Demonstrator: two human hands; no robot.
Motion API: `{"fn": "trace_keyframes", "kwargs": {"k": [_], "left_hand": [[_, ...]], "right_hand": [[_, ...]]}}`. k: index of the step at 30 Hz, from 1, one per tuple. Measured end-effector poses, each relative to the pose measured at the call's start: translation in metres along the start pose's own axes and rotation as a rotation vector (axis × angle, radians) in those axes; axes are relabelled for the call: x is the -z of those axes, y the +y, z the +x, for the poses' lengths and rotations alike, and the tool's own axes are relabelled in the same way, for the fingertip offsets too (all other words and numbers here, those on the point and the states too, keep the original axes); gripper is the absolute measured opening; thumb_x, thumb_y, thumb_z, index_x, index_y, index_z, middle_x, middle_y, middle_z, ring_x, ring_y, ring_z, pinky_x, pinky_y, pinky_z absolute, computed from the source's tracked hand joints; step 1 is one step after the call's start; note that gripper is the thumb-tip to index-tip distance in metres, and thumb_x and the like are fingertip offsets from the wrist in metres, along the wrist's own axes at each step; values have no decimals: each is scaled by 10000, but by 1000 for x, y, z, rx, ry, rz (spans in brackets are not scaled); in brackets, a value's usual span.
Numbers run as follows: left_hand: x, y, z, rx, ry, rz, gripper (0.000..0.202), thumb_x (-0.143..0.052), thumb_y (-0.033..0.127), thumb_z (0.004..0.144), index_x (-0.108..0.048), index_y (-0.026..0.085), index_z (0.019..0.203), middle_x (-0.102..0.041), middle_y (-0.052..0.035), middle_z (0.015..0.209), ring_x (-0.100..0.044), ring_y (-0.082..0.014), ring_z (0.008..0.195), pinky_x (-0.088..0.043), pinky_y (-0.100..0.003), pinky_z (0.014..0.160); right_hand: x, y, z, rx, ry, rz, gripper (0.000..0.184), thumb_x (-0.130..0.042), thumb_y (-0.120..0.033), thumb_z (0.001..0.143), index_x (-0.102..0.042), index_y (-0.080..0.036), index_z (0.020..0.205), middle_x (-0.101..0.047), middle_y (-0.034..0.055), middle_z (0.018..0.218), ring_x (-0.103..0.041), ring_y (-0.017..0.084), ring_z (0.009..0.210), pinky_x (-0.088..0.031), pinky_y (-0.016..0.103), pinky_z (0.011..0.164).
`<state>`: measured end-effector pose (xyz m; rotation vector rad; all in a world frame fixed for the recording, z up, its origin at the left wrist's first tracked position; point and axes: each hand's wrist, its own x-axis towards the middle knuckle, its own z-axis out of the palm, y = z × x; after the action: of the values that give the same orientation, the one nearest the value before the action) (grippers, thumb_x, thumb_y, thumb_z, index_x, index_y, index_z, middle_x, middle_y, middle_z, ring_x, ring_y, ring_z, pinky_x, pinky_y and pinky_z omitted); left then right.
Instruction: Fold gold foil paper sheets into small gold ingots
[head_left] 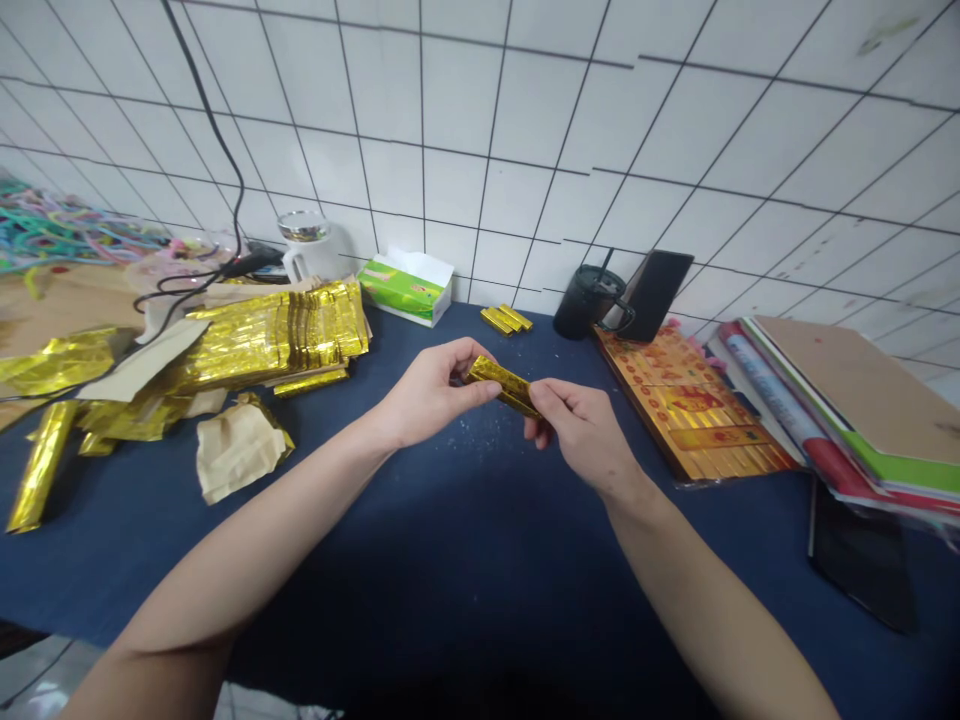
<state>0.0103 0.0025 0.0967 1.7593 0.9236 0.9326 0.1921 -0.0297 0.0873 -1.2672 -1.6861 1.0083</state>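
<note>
Between my hands, above the blue tabletop, is a narrow folded strip of gold foil paper [512,388]. My left hand [439,392] pinches its left end, thumb on top. At the other end, my right hand [574,420] grips the strip between thumb and fingers. Some of the fingertips are hidden behind the foil. Just beyond the hands, several small folded gold foil bars [508,319] lie together near the wall. To the left is a large stack of gold foil sheets [277,335], with a crumpled tan-backed piece [240,450] in front of it.
A green tissue pack [409,287] and a white mug [306,250] stand by the tiled wall. Right of my hands are a black cup [589,305], a propped phone [658,295], an orange printed pack [697,410] and stacked notebooks [862,390]. A black cable [217,120] hangs at left.
</note>
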Motion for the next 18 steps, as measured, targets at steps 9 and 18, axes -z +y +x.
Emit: {"fn": "trace_keyframes", "kwargs": {"k": [9,18], "left_hand": [[-2,4,-3,-40,64,-14,247,-573,176,743,-498,130,974,-552,-3,820,-499,-79,658,-418,-218,616],[-3,0,-2,-43,28,-29,269,-547,136,729,-487,139,991,-561,-17,847,-513,-102,718,-418,-227,632]], "right_hand": [[-7,5,1,-2,93,139,269,-511,-440,816,-566,-177,807,-564,-33,549,-487,87,432,-393,218,428],[-8,7,3,18,165,59,230,-519,-393,814,-532,-183,721,-518,-45,540,-472,80,419,-382,213,412]]}}
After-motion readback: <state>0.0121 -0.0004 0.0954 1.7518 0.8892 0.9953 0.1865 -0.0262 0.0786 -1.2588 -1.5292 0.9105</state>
